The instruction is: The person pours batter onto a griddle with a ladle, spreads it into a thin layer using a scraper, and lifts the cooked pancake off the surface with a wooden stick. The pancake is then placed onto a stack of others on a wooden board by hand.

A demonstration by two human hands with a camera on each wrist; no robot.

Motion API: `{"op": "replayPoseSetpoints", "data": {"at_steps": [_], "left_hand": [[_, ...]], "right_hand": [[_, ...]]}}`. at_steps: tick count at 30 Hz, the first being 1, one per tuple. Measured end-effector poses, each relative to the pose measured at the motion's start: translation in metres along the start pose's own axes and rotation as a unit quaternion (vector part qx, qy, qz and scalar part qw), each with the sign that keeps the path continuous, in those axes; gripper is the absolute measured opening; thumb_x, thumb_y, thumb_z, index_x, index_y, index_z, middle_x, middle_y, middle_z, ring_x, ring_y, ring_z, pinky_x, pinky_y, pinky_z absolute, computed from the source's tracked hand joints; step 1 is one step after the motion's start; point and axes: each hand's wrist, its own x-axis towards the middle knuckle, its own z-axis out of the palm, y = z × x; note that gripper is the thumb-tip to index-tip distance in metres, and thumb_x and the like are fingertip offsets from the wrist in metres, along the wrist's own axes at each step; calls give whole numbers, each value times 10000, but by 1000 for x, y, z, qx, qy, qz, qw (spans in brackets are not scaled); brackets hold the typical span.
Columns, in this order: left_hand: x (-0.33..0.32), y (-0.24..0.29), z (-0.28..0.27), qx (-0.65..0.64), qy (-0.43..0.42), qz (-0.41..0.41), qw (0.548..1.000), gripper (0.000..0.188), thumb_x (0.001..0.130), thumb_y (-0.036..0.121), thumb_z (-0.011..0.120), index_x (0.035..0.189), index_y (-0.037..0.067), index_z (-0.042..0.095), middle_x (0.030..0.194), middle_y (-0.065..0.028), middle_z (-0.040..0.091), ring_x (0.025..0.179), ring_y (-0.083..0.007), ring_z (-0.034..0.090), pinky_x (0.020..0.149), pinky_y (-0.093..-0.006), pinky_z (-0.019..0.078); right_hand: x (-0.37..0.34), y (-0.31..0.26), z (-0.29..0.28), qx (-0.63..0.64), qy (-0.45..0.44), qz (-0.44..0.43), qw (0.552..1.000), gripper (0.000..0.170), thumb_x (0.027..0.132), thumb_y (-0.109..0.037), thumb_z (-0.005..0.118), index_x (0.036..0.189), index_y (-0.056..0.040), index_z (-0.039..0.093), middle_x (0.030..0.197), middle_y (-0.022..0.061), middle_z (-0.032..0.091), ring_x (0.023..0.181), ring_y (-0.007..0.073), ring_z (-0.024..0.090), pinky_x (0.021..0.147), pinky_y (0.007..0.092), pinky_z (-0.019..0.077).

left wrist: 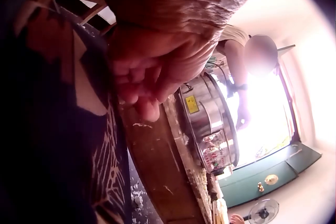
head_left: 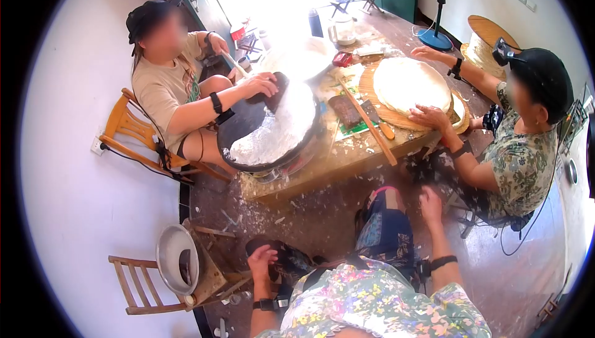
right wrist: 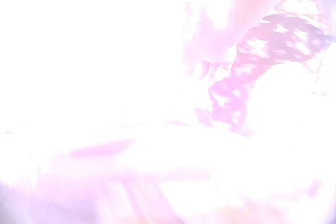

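Note:
Loosely bent and holding nothing, my left hand [head_left: 263,259] hovers by my left knee in the head view. The left wrist view shows the same hand [left wrist: 157,66] with relaxed fingers, in front of the table's wooden side [left wrist: 157,155]. My right hand [head_left: 430,208] is raised beside my right knee, its fingers loosely bent around nothing. Glare washes out most of the right wrist view, where the hand [right wrist: 215,40] appears pale near patterned cloth. Ahead, a wide black griddle [head_left: 226,133] carries white flour-like material [head_left: 279,130].
Two seated people work at the low table [head_left: 285,183], one at the griddle, the other touching stacked round flat sheets [head_left: 412,87]. A wooden stick [head_left: 369,124] and brown block [head_left: 344,110] lie between them. A chair [head_left: 136,282] with a metal basin [head_left: 166,263] stands left.

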Motion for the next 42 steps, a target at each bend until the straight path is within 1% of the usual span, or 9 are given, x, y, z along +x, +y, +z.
{"op": "replayPoseSetpoints", "data": {"at_steps": [2,4,11,14,17,21,27,32,42], "left_hand": [[0,-2,-5,20,31,25,999,225,867,30,573,1075,-31,634,844,-127,708,598,-147,631,534,-235,476],[-2,-5,-12,36,53,34,997,229,868,22,559,1078,-35,631,827,-124,706,581,-142,625,521,-228,468],[-13,-14,-20,40,64,7,997,220,866,26,554,1061,-35,636,811,-112,706,590,-131,627,535,-221,466],[-10,-15,-19,53,61,-2,997,216,869,31,554,1058,-29,639,811,-110,706,598,-127,629,535,-221,462],[-8,-11,-18,55,59,-6,997,214,869,38,558,1055,-26,641,811,-109,706,597,-121,622,531,-220,457],[-1,-16,-16,63,61,-27,996,210,870,39,557,1050,-26,644,809,-106,706,587,-117,610,532,-219,454],[-1,-19,-14,50,63,-13,997,200,860,41,571,1031,-5,665,803,-94,706,595,-111,607,547,-223,462],[2,-19,-14,54,76,-20,995,196,856,15,567,1026,-23,657,788,-106,702,571,-114,596,535,-222,468],[-1,-18,-13,59,77,-29,995,192,862,-4,553,1024,-41,650,795,-119,698,584,-123,599,553,-230,492]], "right_hand": [[51,-48,15,-65,25,-128,989,350,827,-219,607,1144,-70,610,929,179,643,871,343,629,748,431,495],[90,-96,27,-180,-15,-165,970,429,830,-272,626,1212,-84,565,1002,181,643,940,349,625,814,449,493],[154,-137,89,-356,-164,-56,918,619,856,-290,624,1407,-165,372,1196,154,595,1052,305,633,843,454,498],[164,-128,107,-338,-155,-50,927,688,837,-203,583,1469,-150,315,1166,155,608,1022,338,635,859,465,509],[157,-122,108,-258,-93,-94,957,583,872,-138,506,1435,-158,359,1162,212,595,977,382,640,819,480,514],[132,-141,63,-154,-103,-81,979,501,860,-112,467,1361,-105,466,1092,222,603,943,413,613,824,490,493],[79,-157,35,-58,-70,-199,976,478,866,-74,479,1343,-98,495,1076,213,589,912,424,591,791,486,484],[71,-167,38,-8,-95,-214,972,478,863,-61,499,1339,-108,504,1079,218,572,936,422,582,798,472,483],[78,-173,31,-69,-105,-233,964,472,873,-79,505,1336,-168,517,1017,221,575,903,411,597,759,474,497]]}}
